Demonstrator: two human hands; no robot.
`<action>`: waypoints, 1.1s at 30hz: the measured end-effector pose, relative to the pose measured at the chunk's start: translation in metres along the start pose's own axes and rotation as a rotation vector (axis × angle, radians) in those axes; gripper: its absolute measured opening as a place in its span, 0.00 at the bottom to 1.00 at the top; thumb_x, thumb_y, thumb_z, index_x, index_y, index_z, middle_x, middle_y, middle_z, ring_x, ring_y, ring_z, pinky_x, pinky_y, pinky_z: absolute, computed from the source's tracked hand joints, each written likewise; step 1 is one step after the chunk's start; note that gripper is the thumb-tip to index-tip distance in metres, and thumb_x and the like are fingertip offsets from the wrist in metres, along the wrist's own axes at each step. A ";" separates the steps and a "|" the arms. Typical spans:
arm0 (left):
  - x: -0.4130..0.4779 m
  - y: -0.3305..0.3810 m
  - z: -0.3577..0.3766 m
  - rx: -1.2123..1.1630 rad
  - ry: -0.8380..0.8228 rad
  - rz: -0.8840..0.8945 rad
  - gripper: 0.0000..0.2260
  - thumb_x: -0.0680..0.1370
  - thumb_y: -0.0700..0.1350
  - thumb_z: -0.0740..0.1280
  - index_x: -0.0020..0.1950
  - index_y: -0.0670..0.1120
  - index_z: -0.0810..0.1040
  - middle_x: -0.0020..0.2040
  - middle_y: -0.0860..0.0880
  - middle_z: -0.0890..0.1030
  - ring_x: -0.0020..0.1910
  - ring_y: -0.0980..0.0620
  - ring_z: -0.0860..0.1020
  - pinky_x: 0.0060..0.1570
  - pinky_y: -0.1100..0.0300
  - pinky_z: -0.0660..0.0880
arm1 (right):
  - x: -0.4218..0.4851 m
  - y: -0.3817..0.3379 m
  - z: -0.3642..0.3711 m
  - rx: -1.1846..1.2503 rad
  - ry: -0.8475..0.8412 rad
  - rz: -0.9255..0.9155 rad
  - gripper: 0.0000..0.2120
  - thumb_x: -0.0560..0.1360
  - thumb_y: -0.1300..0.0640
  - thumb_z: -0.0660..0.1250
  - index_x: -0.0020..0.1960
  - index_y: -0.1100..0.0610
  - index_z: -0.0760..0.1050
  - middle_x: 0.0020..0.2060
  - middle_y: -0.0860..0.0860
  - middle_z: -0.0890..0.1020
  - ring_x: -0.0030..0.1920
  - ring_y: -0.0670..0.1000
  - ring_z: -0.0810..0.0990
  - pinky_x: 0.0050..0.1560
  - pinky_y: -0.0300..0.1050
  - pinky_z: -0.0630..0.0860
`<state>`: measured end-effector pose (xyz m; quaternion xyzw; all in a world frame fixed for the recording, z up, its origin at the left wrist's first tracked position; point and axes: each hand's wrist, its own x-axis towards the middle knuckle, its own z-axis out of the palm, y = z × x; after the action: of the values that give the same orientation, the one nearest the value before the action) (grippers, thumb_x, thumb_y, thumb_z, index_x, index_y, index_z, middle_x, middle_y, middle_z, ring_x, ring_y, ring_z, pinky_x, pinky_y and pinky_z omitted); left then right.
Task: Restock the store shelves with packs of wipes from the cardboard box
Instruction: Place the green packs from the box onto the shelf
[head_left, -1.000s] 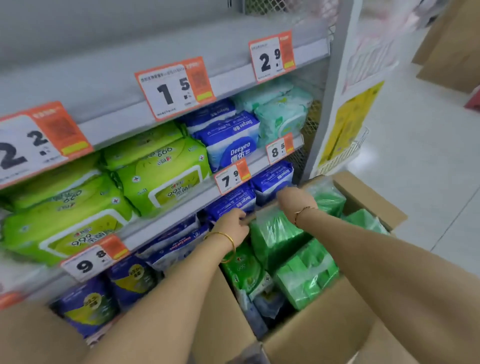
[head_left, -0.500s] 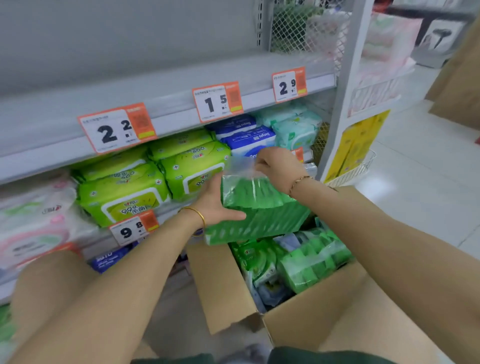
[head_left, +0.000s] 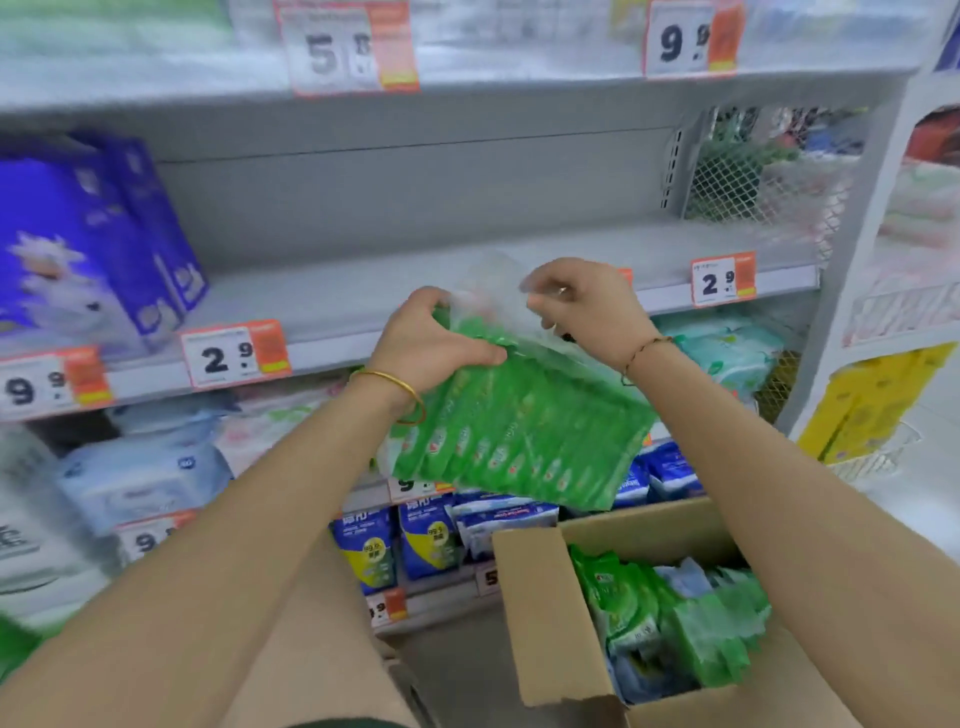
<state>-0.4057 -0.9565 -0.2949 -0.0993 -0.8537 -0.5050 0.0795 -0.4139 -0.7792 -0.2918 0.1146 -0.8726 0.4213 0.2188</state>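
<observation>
A clear plastic bag of green wipe packs (head_left: 524, 436) is held up in front of the grey shelf (head_left: 395, 291), which is bare behind it. My left hand (head_left: 434, 340) grips the bag's upper left side. My right hand (head_left: 582, 301) pinches the loose clear plastic at the bag's top. Below to the right, the open cardboard box (head_left: 540, 613) stands on the floor and holds more green packs (head_left: 691, 623).
Purple packs (head_left: 88, 239) stand on the shelf's left end. Lower shelves carry pale blue, white and dark blue packs (head_left: 421, 540). Price tags (head_left: 236, 353) line the shelf edges. A white wire rack (head_left: 904, 306) with yellow items stands to the right.
The bag has risen from the box up to the level of the bare shelf, with both hands on it. My view has tilted upward; the right hand now pinches the bag's top.
</observation>
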 end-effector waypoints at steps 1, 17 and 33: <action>0.000 0.004 -0.009 -0.052 0.009 -0.031 0.25 0.62 0.42 0.79 0.54 0.47 0.73 0.51 0.49 0.78 0.44 0.52 0.77 0.44 0.59 0.75 | 0.004 -0.003 -0.001 0.042 0.000 0.001 0.11 0.75 0.61 0.66 0.56 0.56 0.78 0.47 0.50 0.80 0.32 0.45 0.79 0.39 0.38 0.78; 0.022 -0.001 -0.138 -0.546 -0.002 -0.306 0.04 0.70 0.41 0.70 0.35 0.46 0.79 0.27 0.49 0.81 0.25 0.53 0.80 0.32 0.58 0.80 | -0.003 0.012 0.012 0.858 -0.240 0.455 0.12 0.75 0.48 0.61 0.51 0.54 0.77 0.37 0.48 0.86 0.36 0.46 0.85 0.35 0.40 0.82; 0.119 -0.045 -0.220 -0.374 0.047 -0.388 0.13 0.73 0.45 0.70 0.55 0.42 0.77 0.37 0.46 0.85 0.32 0.53 0.83 0.35 0.54 0.82 | 0.143 -0.062 0.083 1.027 -0.149 0.531 0.11 0.72 0.50 0.67 0.50 0.55 0.78 0.41 0.53 0.83 0.42 0.56 0.83 0.52 0.54 0.79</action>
<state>-0.5247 -1.1599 -0.1995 0.0650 -0.7465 -0.6619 -0.0185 -0.5396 -0.8850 -0.2268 0.0124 -0.5685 0.8216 -0.0400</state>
